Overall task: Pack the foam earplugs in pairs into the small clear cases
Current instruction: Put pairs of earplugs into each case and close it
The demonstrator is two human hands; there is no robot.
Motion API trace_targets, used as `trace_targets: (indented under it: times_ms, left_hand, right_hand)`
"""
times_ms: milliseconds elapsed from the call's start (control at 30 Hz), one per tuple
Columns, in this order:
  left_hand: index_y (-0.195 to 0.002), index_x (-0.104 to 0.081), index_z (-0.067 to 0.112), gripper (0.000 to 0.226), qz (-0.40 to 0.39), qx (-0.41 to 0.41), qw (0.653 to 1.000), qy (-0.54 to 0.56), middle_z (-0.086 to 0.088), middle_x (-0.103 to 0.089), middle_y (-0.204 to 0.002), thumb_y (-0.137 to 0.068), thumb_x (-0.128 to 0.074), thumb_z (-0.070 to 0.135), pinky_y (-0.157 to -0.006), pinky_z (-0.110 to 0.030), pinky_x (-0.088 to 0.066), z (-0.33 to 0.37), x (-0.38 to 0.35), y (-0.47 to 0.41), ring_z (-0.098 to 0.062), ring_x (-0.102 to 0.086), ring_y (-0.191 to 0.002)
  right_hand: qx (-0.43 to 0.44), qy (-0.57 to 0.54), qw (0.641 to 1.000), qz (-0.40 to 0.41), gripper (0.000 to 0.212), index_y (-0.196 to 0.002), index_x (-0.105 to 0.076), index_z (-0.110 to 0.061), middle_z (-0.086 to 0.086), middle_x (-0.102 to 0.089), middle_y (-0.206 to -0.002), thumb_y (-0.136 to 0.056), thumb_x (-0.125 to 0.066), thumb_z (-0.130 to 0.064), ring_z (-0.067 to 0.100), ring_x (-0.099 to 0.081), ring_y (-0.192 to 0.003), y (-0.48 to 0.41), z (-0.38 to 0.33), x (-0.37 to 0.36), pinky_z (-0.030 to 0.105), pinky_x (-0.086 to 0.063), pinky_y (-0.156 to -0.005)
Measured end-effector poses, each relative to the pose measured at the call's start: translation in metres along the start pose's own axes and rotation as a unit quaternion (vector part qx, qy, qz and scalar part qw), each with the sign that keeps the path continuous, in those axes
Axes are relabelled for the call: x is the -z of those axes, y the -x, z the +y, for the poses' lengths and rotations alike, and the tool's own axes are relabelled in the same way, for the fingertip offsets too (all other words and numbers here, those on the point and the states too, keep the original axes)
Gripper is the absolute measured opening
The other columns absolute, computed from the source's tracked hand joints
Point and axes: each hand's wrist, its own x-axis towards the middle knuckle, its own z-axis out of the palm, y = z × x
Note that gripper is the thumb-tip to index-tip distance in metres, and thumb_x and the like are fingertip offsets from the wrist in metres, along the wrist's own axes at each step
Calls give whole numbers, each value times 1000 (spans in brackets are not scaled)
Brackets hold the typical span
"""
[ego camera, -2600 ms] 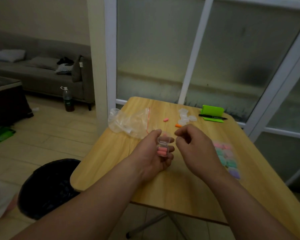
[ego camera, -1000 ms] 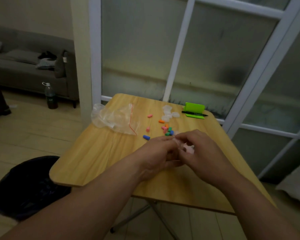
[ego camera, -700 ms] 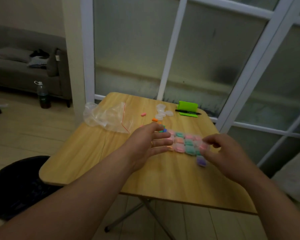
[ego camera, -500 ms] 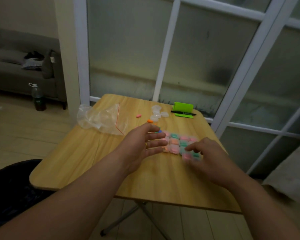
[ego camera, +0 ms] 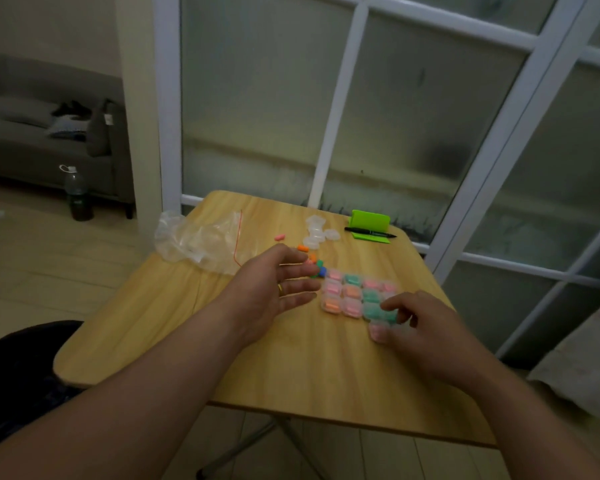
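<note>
Left hand (ego camera: 274, 292) spread and holding nothing, right hand (ego camera: 426, 330) on the case block.
Left fingers (ego camera: 297, 270) are straight and apart, tips just beside the filled cases (ego camera: 352, 294) and the loose earplugs (ego camera: 314, 263). Right fingers (ego camera: 400, 316) are curled and pinch a pink case (ego camera: 377, 332) at the block's near edge, touching the green ones. The wooden worktop (ego camera: 291, 358) also carries empty cases (ego camera: 317, 233), a plastic bag (ego camera: 201, 242), and a green stand (ego camera: 369, 220) with a pen (ego camera: 369, 232). Frosted glass door (ego camera: 413, 116) behind it; sofa (ego camera: 32, 147) and bottle (ego camera: 77, 195) to the left.
</note>
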Motion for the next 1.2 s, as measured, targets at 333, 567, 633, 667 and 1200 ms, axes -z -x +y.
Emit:
trace_targets:
  times_ms: [333,567,633,667,1200]
  left_hand:
    - [-122,-70,8,30,75,-75,994,22,-9,-72,-123,-108,-48,24,-100,-45,-58,20,5,-31,-23,-68,-116]
    - [-135,-62,13,31,49,-134,989,31,-6,-68,-128,-109,-46,16,-101,-42,-57,36,1,-45,-20,-67,-119]
    - [-134,-63,12,32,50,-126,989,55,-8,-69,-128,-109,-45,19,-103,-45,-56,36,0,-49,-20,-68,-119]
    - [-134,-64,11,32,54,-119,989,67,-8,-70,-127,-109,-46,21,-103,-45,-56,36,-1,-51,-21,-68,-118]
    - [-119,-67,3,25,54,-81,993,63,-17,-75,-114,-105,-49,14,-96,-47,-61,30,-2,-45,-27,-75,-104]
  right_hand:
    - [32,-86,991,100,25,-123,-72,-22,-11,-68,-103,-99,-69,-22,2,-62,-92,-98,-53,-12,19,-46,-74]
    - [50,27,997,54,47,-141,-59,-26,2,-65,-128,-97,-62,-11,18,-62,-111,-193,-64,-29,30,-47,-88]
    - [65,74,995,30,51,-143,-56,-32,6,-61,-135,-97,-60,-12,24,-62,-120,-213,-64,-35,37,-52,-98]
    - [74,96,993,13,54,-145,-54,-35,8,-58,-137,-97,-59,-12,25,-61,-123,-221,-65,-37,41,-52,-101]
    - [56,214,974,-40,42,-131,-70,-16,13,-63,-130,-93,-68,-34,31,-63,-118,-231,-76,-38,38,-53,-99]
